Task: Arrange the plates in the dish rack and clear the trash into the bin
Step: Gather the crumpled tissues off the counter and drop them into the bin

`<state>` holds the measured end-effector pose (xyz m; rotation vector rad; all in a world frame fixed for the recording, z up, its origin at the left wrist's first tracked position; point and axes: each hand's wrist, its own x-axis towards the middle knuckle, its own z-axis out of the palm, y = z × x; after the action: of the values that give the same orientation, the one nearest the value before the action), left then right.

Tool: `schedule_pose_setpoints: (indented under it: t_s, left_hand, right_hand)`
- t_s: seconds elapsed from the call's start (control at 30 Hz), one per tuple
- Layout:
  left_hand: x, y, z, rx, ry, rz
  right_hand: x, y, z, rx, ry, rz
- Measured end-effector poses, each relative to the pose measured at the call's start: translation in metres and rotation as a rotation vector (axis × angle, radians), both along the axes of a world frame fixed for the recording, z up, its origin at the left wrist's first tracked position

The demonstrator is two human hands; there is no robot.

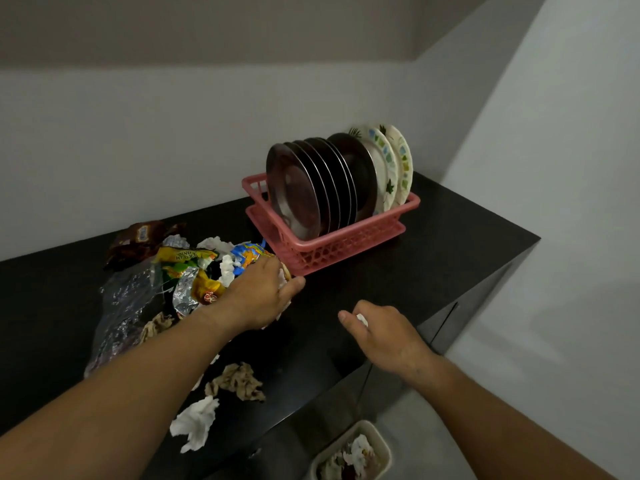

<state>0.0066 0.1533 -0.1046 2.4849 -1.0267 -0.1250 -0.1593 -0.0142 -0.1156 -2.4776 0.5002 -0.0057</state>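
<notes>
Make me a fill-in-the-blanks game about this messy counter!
The plates stand upright in a ___ dish rack.
The bin sits on the ___, below the counter.
The left hand grips crumpled ___ tissue.
Missing words: pink; floor; white.
</notes>
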Motion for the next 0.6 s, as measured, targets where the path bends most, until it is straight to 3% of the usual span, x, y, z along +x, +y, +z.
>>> schedule_pose_setpoints:
  t_s: [0.37,0.6]
  left_hand:
    - [-0.012,-0.012,0.023,-0.071,-0.094,0.054]
    - [-0.027,-0.015,0.032,-0.025,-0.128,0.106]
  right_hand:
    - [-0.007,-0.012,0.015,0.019,-0.001,0.022]
    - [-0.014,-0.018,0.026,0.222,-0.051,-0.015]
